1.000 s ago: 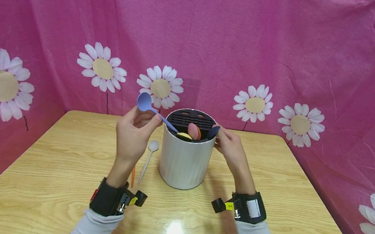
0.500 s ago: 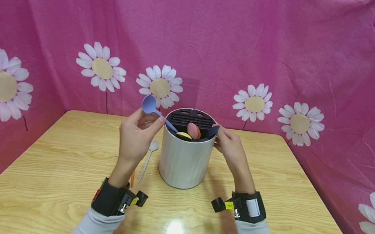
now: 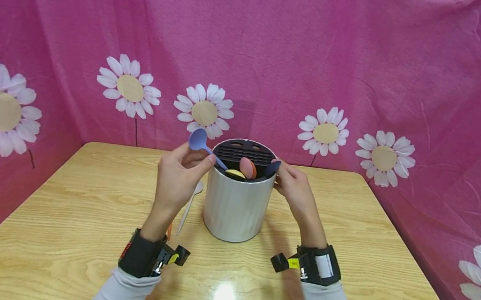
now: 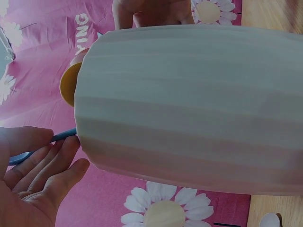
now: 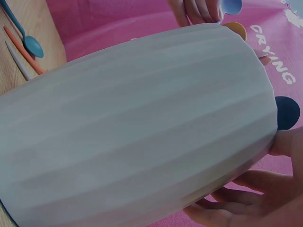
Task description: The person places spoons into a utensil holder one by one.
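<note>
A white, ribbed utensil holder [image 3: 235, 211] with a black slotted insert stands upright on the table. My left hand [image 3: 176, 175] pinches a periwinkle-blue spoon [image 3: 199, 138] by its handle between thumb and fingers. The bowl points up and left; the handle's lower end passes inside the holder's left rim, out of sight. On the opposite side my right hand [image 3: 298, 190] grips the holder near its rim, thumb close to a navy spoon [image 5: 287, 113]. Heads of a yellow utensil [image 3: 235, 174], a pink one [image 3: 246, 167] and an orange one behind it poke out of the holder.
Left of the holder a light grey spoon [image 3: 186, 211] lies on the wooden table [image 3: 345, 224], beside an orange handle [image 3: 169, 231] mostly behind my left wrist. The right wrist view also shows a teal spoon [image 5: 33, 46] there. A pink flowered cloth [image 3: 273, 53] hangs behind.
My left hand has moved right and slightly down with the blue spoon, whose bowl now sits lower and closer to the holder. The right hand and holder stay practically still.
</note>
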`<action>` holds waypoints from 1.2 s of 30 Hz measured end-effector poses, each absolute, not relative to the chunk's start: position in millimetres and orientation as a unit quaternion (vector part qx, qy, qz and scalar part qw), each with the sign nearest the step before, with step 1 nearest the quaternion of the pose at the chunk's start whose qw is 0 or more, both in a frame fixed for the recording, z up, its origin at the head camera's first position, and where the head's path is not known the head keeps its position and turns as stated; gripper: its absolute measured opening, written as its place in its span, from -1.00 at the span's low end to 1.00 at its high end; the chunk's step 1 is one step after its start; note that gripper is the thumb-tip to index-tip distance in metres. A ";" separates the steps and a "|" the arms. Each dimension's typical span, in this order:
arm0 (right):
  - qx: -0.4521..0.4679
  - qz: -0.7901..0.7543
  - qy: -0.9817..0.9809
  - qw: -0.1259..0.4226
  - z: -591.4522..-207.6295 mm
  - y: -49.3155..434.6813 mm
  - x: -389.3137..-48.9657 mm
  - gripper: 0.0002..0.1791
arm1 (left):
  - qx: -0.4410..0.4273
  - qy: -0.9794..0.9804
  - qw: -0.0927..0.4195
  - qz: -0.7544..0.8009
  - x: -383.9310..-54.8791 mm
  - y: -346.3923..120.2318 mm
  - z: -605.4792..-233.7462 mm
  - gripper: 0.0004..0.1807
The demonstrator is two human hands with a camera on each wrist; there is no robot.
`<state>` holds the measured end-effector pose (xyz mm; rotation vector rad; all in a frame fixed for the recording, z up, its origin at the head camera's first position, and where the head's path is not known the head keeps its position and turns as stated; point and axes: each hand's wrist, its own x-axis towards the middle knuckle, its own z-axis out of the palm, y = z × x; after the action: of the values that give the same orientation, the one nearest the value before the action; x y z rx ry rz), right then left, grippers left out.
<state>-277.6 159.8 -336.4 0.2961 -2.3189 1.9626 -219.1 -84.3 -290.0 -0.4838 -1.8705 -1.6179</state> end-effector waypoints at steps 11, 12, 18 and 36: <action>0.099 0.644 -0.757 0.048 -334.1 157.8 -277.2 -0.44 | -0.181 -0.717 0.314 -0.595 -217.9 -83.5 -289.9 -0.78; 0.098 0.644 -0.758 0.048 -334.0 157.7 -277.3 -0.44 | -0.180 -0.719 0.315 -0.593 -217.8 -83.4 -289.9 -0.78; 0.098 0.642 -0.759 0.047 -334.0 157.5 -277.3 -0.43 | -0.177 -0.724 0.314 -0.588 -218.1 -83.0 -290.3 -0.78; 0.103 0.641 -0.760 0.045 -336.7 159.2 -276.6 -0.42 | -0.194 -0.727 0.333 -0.568 -243.4 -87.9 -316.3 -0.73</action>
<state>-276.6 159.2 -336.7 0.3153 -2.3208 1.9568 -243.4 -87.9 -316.3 -0.5060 -1.8997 -1.4826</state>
